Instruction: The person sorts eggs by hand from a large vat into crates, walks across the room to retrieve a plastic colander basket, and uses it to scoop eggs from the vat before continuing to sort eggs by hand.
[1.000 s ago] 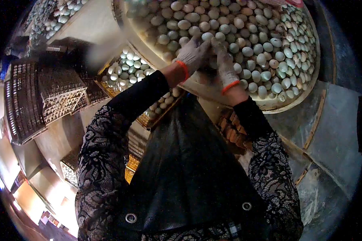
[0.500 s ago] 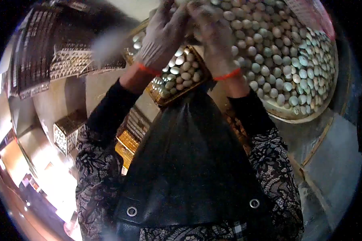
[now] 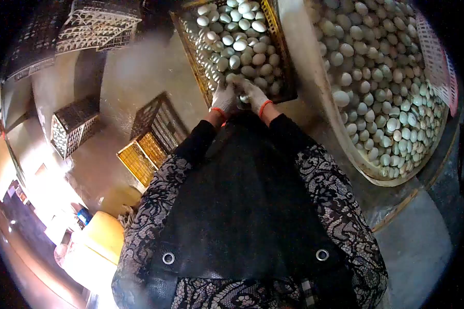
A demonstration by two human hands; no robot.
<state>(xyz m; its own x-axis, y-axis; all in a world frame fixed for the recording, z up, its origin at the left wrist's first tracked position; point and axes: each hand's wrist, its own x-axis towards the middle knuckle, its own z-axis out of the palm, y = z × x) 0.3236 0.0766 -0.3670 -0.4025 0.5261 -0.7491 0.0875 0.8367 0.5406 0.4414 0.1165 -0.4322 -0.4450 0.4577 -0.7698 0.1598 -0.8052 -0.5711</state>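
My left hand (image 3: pixel 223 99), in a pale knit glove with an orange-red cuff, is at the near end of a yellow-brown crate (image 3: pixel 285 46) filled with pale eggs (image 3: pixel 239 45). Right beside it is my right hand (image 3: pixel 253 94), gloved the same way. The fingers of both hands are curled inward, and the fingertips nearly meet over the eggs. A pale rounded shape shows between the hands, but what lies inside the fingers is hidden.
To the right stands a large pale tub (image 3: pixel 340 136) heaped with eggs, a pink-white basket (image 3: pixel 438 56) at its far side. On the left floor are a yellow crate (image 3: pixel 137 160), a dark-topped white crate (image 3: pixel 76 126) and stacked crates (image 3: pixel 95 31).
Both hands have come down toward my body, from the far part of the crate to its near end. The view has shifted, so more of the crate and tub shows.
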